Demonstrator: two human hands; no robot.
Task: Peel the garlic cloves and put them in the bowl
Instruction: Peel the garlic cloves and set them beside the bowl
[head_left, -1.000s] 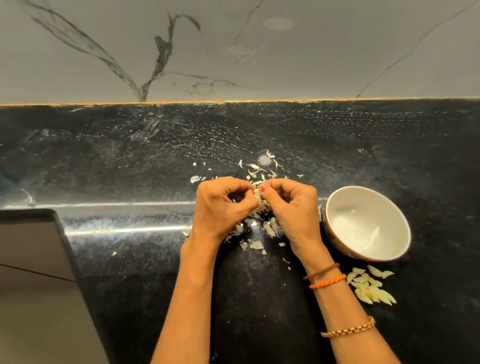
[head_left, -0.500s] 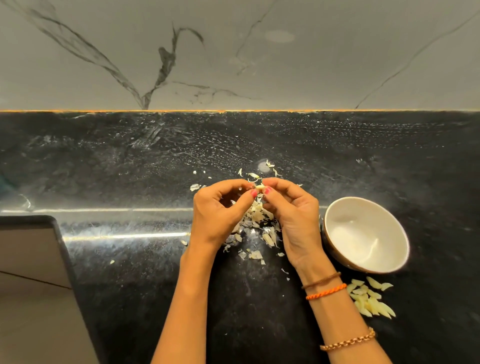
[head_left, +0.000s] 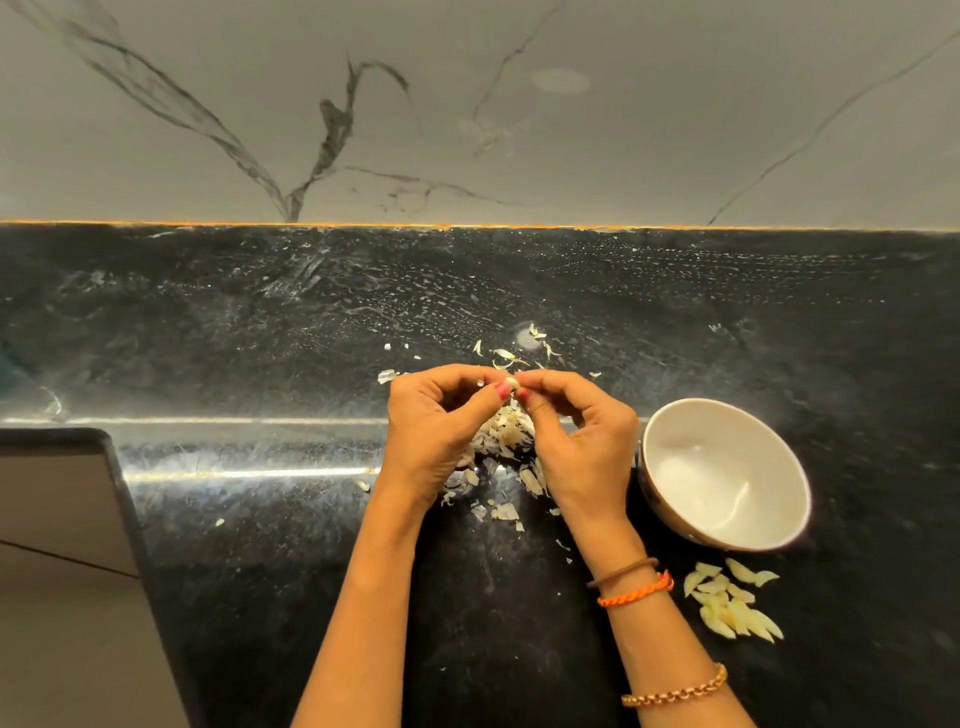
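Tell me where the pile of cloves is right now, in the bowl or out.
Out: in the head view the cloves lie on the black counter, just in front of the white bowl and right of the right wrist; the bowl looks empty.

The counter (head_left: 260, 338) under the hands is black with fine white flecks and streaks, and the wall (head_left: 675, 130) beyond them is pale grey with dark grey veins, a thin orange line running where the two meet. Between the red-painted thumbnails sits a pale cream garlic clove (head_left: 511, 383), above a heap of off-white and tan skins (head_left: 506, 436), while the bowl (head_left: 649, 457) to the right of the right hand (head_left: 576, 441) is white inside. Near that wrist lie pale yellow cloves (head_left: 732, 605), and the wrist wears a brown band (head_left: 621, 571), an orange braided thread (head_left: 636, 592) and, lower on the arm, a gold chain (head_left: 675, 693).
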